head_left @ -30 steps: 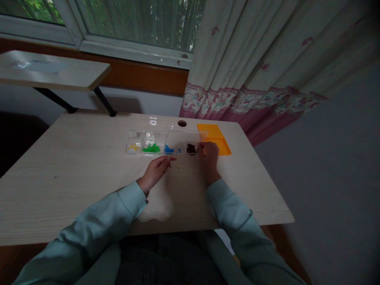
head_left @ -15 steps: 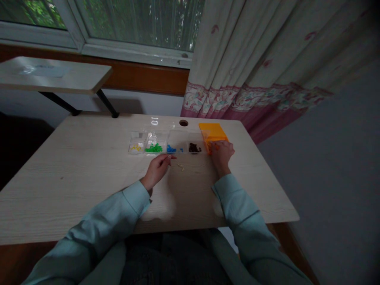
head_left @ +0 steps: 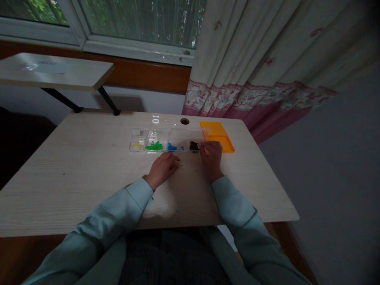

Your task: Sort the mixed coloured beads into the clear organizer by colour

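Observation:
A row of clear plastic compartments (head_left: 162, 136) stands on the pale wooden table (head_left: 89, 166), holding yellow beads (head_left: 137, 145), green beads (head_left: 154, 146), blue beads (head_left: 171, 147) and dark brown beads (head_left: 194, 146). My left hand (head_left: 163, 168) rests on the table just in front of the blue beads, fingers curled together beside a tiny pale piece (head_left: 181, 166). My right hand (head_left: 211, 156) is next to the brown beads, pinching a small thin orange-tipped thing I cannot make out.
An orange tray (head_left: 218, 136) lies right of the compartments, at my right hand's far side. A cable hole (head_left: 184, 121) is at the table's back edge. A second small table (head_left: 53, 73) stands at the far left; a curtain (head_left: 267, 59) hangs at the back right.
My right hand came back from the orange tray to beside the brown beads. My left hand moved slightly forward and settled lower on the table.

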Demonstrator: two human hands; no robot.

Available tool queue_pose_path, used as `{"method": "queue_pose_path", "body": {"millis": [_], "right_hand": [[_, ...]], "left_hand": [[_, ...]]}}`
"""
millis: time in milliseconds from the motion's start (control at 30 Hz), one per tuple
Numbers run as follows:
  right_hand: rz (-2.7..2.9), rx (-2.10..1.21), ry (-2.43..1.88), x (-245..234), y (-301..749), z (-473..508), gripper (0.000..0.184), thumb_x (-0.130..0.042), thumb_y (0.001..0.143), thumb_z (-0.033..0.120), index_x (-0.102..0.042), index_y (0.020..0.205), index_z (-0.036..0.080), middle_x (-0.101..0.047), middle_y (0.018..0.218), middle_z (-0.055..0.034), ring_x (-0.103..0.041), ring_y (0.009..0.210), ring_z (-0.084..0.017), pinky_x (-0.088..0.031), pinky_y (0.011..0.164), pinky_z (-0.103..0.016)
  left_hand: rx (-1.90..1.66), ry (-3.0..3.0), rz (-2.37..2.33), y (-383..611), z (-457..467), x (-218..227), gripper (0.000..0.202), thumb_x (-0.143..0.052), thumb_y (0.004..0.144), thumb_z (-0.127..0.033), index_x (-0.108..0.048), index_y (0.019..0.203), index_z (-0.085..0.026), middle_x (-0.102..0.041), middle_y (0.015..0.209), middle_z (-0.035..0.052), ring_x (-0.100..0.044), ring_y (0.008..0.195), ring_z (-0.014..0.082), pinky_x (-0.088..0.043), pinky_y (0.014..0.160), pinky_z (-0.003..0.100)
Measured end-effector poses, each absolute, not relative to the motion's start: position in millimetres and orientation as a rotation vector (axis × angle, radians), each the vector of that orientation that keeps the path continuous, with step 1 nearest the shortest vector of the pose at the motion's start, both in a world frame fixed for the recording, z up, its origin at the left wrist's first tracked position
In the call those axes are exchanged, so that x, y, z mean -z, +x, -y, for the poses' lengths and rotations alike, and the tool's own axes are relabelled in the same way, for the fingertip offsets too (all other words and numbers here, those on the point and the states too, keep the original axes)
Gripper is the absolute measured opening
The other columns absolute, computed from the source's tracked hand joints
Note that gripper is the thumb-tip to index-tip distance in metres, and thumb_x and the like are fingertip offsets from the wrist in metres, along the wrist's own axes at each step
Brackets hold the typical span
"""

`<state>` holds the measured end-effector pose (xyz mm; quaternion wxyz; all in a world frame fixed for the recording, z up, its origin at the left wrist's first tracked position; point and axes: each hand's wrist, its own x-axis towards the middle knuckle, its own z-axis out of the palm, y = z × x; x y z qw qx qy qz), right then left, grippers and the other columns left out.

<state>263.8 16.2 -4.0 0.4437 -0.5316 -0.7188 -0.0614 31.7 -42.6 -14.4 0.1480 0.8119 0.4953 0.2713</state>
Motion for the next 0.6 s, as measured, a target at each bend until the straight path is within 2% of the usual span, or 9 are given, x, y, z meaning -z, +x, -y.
{"method": "queue_pose_path", "body": {"millis": [300, 600], "right_hand": [[1.825, 0.150, -1.219, -1, 255, -9, 0.022, -0.058, 0.091, 0.036, -0.073, 0.086, 0.021, -0.069, 0.081, -0.0052, -0.058, 0.083, -0.019, -0.044, 0.082, -0.036], [1.838, 0.155, -1.197, 0, 256, -10, 0.021, -0.057, 0.091, 0.035, -0.073, 0.087, 0.021, -0.069, 0.080, -0.0051, -0.057, 0.082, -0.019, -0.043, 0.080, -0.036]], "left_hand": [[-0.728, 2.458, -1.421, 38, 38, 8, 0.011, -0.057, 0.090, -0.023, -0.067, 0.091, -0.017, -0.060, 0.092, 0.0085, -0.055, 0.092, 0.0223, -0.046, 0.082, 0.034], [-0.634, 2.553, -1.551, 46, 38, 8, 0.014, -0.054, 0.091, -0.024, -0.065, 0.089, -0.014, -0.060, 0.093, 0.0095, -0.054, 0.095, 0.0239, -0.044, 0.087, 0.037]]}}
